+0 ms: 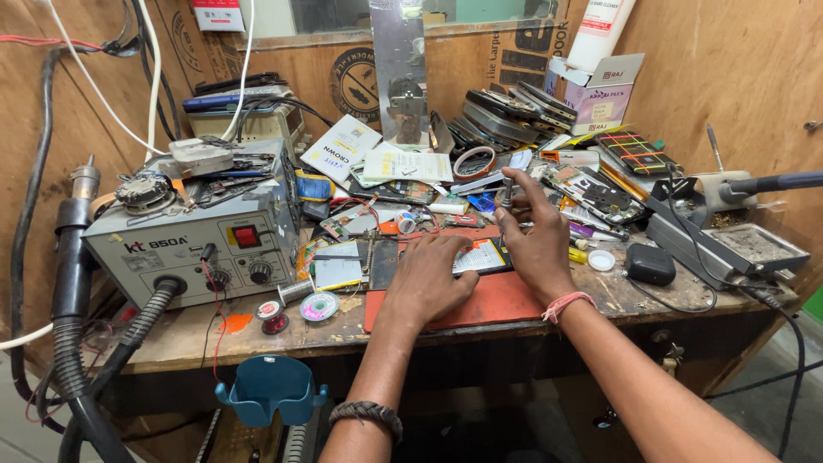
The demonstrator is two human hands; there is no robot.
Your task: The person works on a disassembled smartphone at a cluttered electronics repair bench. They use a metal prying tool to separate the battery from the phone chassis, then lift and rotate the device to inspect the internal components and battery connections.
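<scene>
Head view, middle of the frame: left hand [429,279] lies flat, fingers spread, on an opened phone [470,255] upon the red mat [506,300]; right hand [536,236] pinches a small metal tool [506,190] just above

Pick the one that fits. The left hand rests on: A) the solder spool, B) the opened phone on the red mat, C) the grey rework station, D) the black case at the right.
B: the left hand lies flat on the opened phone on the red mat, while the right hand holds a small tool above it.
</scene>
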